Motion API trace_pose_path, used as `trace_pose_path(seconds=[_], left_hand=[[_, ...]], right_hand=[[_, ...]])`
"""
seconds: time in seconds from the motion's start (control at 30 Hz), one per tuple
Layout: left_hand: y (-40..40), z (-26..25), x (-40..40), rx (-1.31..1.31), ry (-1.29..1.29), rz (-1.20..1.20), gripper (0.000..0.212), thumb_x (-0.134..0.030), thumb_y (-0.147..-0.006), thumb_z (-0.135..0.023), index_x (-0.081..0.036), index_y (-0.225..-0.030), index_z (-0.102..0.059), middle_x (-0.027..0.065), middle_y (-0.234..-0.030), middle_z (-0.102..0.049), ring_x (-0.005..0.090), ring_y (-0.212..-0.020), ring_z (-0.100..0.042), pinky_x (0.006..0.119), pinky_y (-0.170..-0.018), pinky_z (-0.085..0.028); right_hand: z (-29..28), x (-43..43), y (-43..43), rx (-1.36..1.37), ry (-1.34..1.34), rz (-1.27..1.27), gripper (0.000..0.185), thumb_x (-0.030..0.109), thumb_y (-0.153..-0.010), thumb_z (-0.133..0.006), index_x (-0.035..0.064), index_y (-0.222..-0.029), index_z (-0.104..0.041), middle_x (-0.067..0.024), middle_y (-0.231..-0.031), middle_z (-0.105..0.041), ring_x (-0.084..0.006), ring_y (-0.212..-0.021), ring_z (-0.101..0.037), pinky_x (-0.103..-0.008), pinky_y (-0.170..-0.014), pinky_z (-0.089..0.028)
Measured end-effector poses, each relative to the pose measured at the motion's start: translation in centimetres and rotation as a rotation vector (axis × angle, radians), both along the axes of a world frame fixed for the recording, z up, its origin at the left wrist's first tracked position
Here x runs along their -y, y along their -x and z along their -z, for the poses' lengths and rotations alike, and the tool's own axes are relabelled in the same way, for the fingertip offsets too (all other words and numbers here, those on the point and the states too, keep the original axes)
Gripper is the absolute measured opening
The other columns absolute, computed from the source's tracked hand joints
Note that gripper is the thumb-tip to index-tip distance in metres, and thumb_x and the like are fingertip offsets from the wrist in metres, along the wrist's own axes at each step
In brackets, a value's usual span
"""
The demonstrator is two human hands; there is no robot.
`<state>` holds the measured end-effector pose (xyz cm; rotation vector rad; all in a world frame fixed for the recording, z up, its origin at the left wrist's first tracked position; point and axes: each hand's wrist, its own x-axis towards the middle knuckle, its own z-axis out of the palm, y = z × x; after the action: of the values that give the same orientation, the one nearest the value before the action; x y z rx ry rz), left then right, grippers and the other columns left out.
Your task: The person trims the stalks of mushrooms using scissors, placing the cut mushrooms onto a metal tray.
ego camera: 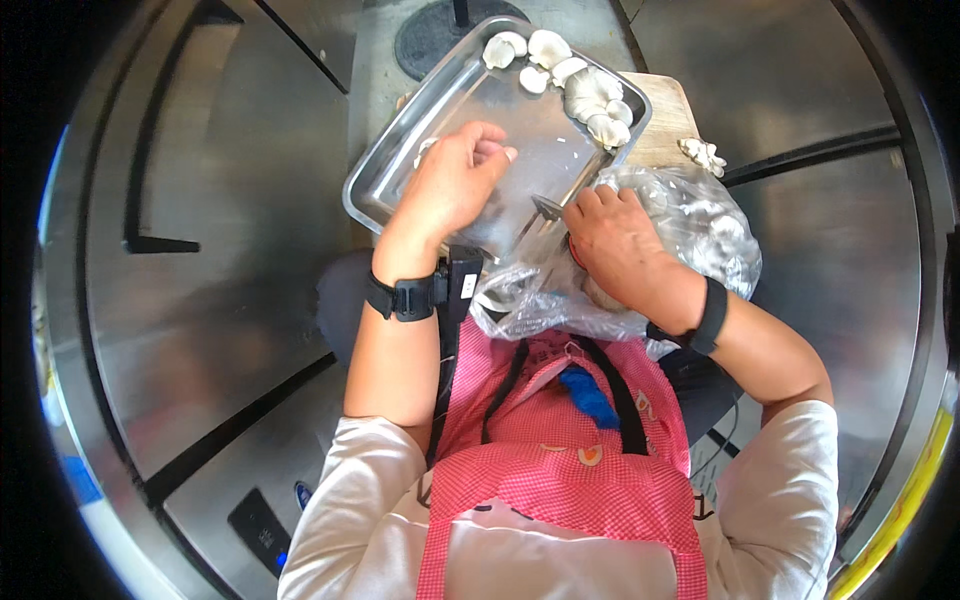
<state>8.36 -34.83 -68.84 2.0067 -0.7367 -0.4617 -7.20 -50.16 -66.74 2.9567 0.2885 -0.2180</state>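
A rectangular steel tray (420,105) lies before me with several pale oyster mushrooms (594,94) along its far and right sides. My left hand (454,176) hovers over the tray's left part, fingers curled; a white piece, partly covered, shows beside it, and whether the fingers hold anything is hidden. My right hand (615,236) grips scissors (548,208), whose metal blades point left over the tray's near right edge; a bit of red handle shows under the hand. A clear plastic bag (712,225) with more mushrooms lies under and right of that hand.
A wooden board (660,112) sticks out from under the tray at the right, with a small mushroom cluster (703,156) at its edge. Steel cabinet doors (247,187) stand close on both sides. A round black base (427,45) stands on the floor beyond the tray.
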Motion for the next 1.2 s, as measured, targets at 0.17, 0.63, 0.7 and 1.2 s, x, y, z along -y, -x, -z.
trace_pose_path(seconds=[0.17, 0.63, 0.7, 1.2], left_hand=[[4.6, -4.4, -2.1, 0.005, 0.101, -0.033, 0.03, -0.016, -0.087, -0.064, 0.002, -0.111, -0.061, 0.0123, -0.095, -0.067, 0.0173, -0.086, -0.063, 0.03, -0.078, -0.05], [15.9, -2.8, -7.1, -0.05, 0.131, -0.006, 0.019, -0.008, -0.091, -0.062, 0.001, -0.108, -0.062, 0.005, -0.097, -0.065, 0.01, -0.091, -0.06, 0.026, -0.08, -0.049], [13.7, -0.9, -5.7, -0.047, 0.191, -0.16, 0.017, -0.008, -0.091, -0.06, 0.001, -0.106, -0.062, 0.0046, -0.096, -0.066, 0.0105, -0.091, -0.06, 0.026, -0.08, -0.048], [-4.4, 7.4, -2.3, 0.374, -0.74, -0.076, 0.067, -0.028, -0.077, -0.072, -0.024, -0.138, -0.044, 0.0182, -0.151, -0.026, 0.0362, -0.135, -0.033, 0.041, -0.11, -0.033]], right_hand=[[-0.3, -1.0, -1.1, -0.012, 0.188, 0.11, 0.03, 0.019, -0.08, -0.062, 0.0091, -0.107, -0.061, -0.0069, -0.102, -0.059, -0.0218, -0.1, -0.055, -0.0381, -0.083, -0.041], [-0.1, -0.1, 2.4, 0.12, -0.001, 0.116, 0.025, 0.013, -0.08, -0.062, 0.008, -0.104, -0.059, -0.0087, -0.092, -0.066, -0.0261, -0.088, -0.065, -0.0429, -0.08, -0.042], [-1.1, 1.8, 4.3, 0.268, -0.222, 0.196, 0.023, 0.011, -0.078, -0.062, 0.0054, -0.101, -0.059, -0.0122, -0.085, -0.067, -0.0301, -0.082, -0.066, -0.0443, -0.078, -0.044], [0.2, 7.3, 15.2, 0.342, -2.369, 0.437, 0.048, 0.014, -0.082, -0.071, 0.0002, -0.122, -0.049, -0.0162, -0.101, -0.064, -0.0172, -0.077, -0.062, -0.0254, -0.065, -0.048]])
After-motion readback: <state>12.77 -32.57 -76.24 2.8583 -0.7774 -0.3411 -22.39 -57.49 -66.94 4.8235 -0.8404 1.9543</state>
